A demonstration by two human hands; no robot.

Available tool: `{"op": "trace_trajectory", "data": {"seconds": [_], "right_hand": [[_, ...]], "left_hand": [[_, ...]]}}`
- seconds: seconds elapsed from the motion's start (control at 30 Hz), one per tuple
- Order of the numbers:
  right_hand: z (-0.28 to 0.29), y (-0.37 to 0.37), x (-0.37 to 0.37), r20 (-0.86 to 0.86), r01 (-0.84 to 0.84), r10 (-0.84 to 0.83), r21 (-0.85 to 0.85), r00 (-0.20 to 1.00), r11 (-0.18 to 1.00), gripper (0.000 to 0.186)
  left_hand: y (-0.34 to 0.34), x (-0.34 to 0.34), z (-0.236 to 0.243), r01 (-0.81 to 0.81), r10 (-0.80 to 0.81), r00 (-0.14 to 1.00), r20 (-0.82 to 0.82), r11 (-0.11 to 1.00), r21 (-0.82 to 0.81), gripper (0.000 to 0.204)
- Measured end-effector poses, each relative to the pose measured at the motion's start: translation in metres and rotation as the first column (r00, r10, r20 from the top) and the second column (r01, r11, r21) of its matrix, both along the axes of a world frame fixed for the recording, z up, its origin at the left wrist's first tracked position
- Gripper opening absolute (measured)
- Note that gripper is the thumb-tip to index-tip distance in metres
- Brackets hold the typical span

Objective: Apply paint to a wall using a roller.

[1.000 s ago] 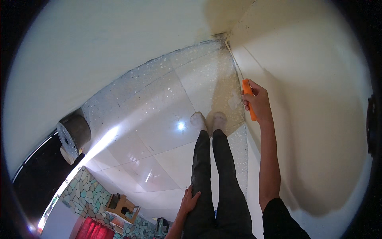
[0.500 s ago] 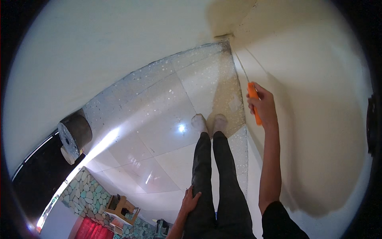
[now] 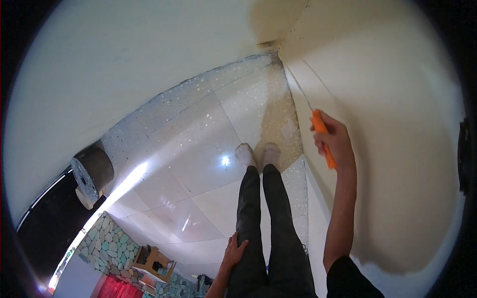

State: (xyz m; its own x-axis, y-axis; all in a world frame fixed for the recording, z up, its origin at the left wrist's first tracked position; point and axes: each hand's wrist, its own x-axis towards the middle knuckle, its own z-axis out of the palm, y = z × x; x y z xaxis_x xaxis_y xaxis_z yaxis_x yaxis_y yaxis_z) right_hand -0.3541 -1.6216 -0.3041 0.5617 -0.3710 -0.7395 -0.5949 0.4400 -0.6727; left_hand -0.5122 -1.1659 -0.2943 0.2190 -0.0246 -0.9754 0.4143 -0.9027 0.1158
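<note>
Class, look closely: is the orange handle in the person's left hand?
No, the right hand grips the orange handle, while the left hand rests on the dark trousers.

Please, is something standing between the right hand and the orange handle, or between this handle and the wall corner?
Nothing visible: the right hand grips the orange handle directly, and only its own thin rod extends toward the wall corner.

The right hand (image 3: 337,141) grips an orange handle (image 3: 319,122) while the left hand (image 3: 233,252) rests on dark trousers (image 3: 248,213).
</note>
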Motion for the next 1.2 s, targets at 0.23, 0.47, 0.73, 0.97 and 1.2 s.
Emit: {"op": "trace_trajectory", "data": {"seconds": [0.23, 0.47, 0.73, 0.97, 1.2], "right_hand": [[-0.103, -0.010, 0.021, 0.033, 0.004, -0.006, 0.058, 0.999, 0.998, 0.044], [-0.032, 0.009, -0.012, -0.003, -0.069, 0.069, -0.038, 0.998, 0.997, 0.051], [-0.115, -0.022, 0.003, 0.073, -0.100, 0.098, 0.026, 0.993, 0.995, 0.051], [-0.019, 0.017, -0.025, 0.026, -0.047, 0.048, -0.063, 0.998, 0.997, 0.043], [-0.095, -0.010, -0.003, 0.031, -0.079, 0.079, 0.000, 0.996, 0.997, 0.060]], "left_hand": [[-0.013, 0.000, -0.003, 0.004, -0.004, 1.000, 0.001, 0.999, -0.043, 0.070], [-0.005, -0.002, 0.001, -0.009, 0.009, 1.000, -0.002, 1.000, 0.020, 0.070], [-0.013, -0.013, -0.009, -0.013, 0.013, 1.000, -0.001, 0.999, -0.043, 0.071], [-0.010, -0.006, 0.002, -0.051, 0.051, 0.999, -0.008, 0.999, 0.017, 0.071], [-0.019, -0.013, -0.006, 0.001, -0.001, 1.000, 0.011, 0.999, -0.042, 0.070]]}}
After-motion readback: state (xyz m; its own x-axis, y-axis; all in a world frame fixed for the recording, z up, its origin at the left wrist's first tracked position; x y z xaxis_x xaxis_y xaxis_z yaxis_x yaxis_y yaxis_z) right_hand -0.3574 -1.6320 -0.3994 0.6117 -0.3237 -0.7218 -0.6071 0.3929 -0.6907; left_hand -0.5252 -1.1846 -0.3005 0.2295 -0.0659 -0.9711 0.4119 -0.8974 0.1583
